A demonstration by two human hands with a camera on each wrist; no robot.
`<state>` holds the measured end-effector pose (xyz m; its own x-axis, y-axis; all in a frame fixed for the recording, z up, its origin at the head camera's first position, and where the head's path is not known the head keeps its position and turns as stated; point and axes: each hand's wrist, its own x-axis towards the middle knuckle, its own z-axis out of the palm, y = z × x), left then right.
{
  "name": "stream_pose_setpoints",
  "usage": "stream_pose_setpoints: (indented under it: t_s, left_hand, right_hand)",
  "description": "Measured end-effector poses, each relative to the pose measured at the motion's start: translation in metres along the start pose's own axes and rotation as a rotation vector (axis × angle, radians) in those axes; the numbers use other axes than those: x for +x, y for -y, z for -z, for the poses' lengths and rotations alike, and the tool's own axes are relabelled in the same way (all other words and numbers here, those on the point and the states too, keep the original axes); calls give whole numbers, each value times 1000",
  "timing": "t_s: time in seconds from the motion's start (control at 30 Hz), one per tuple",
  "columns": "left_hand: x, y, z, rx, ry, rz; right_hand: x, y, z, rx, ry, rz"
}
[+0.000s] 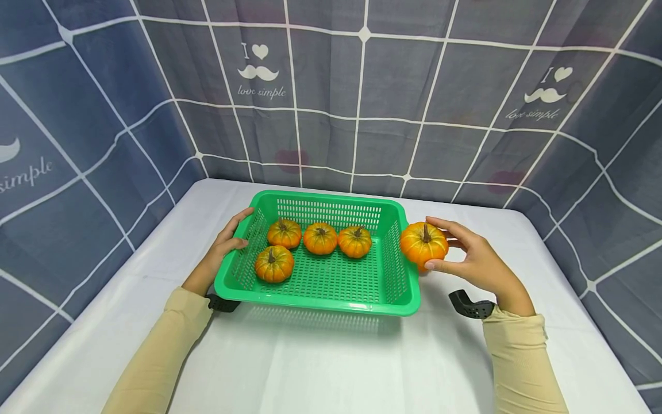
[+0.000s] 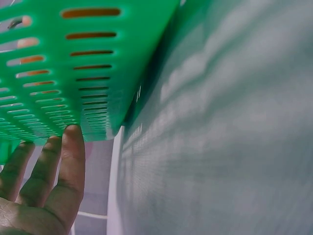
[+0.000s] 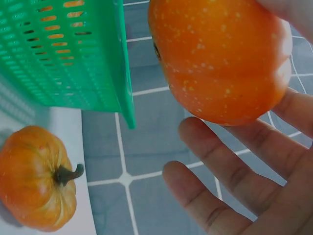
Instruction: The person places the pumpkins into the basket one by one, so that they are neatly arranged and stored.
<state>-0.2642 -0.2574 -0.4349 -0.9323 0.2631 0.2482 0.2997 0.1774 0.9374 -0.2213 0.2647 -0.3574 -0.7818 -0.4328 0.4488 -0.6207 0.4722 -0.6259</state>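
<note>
My right hand (image 1: pixel 478 261) holds a small orange pumpkin (image 1: pixel 423 242) with a brown stem, thumb on the near side and fingers on the far side, right by the basket's right rim. In the right wrist view this pumpkin (image 3: pixel 220 58) shows its speckled side, with two fingers spread below it. At the left end of the green plastic basket (image 1: pixel 331 309), my left hand (image 1: pixel 219 253) grips the side. Its thumb lies over the rim, and its fingertips (image 2: pixel 73 134) press on the slotted outer wall. Several similar pumpkins (image 1: pixel 320 239) sit inside, toward the back and left.
Another pumpkin (image 3: pixel 36 178) lies on the white table beside the basket's right end, mostly hidden under the held one in the head view. A white cloth covers the table (image 1: pixel 320 368). Dark checked curtains (image 1: pixel 331 75) stand behind and at both sides.
</note>
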Motion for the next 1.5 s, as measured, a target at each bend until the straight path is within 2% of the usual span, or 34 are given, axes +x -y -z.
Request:
stream_pose_setpoints:
  t_s: [0.57, 0.97, 1.17, 1.33, 1.5]
  left_hand:
    - [0, 2, -1, -26, 11, 2]
    - [-1, 0, 0, -12, -2, -11]
    - [-1, -1, -1, -9, -1, -6]
    - [-1, -1, 0, 1, 2, 12]
    - [-1, -1, -1, -45, 12, 49]
  right_hand:
    - [26, 17, -1, -35, 168, 30]
    - [47, 37, -2, -48, 324, -38]
    - [56, 46, -5, -16, 389, -85]
    - [63, 49, -9, -62, 415, -33]
    - [69, 49, -15, -70, 453, -6]
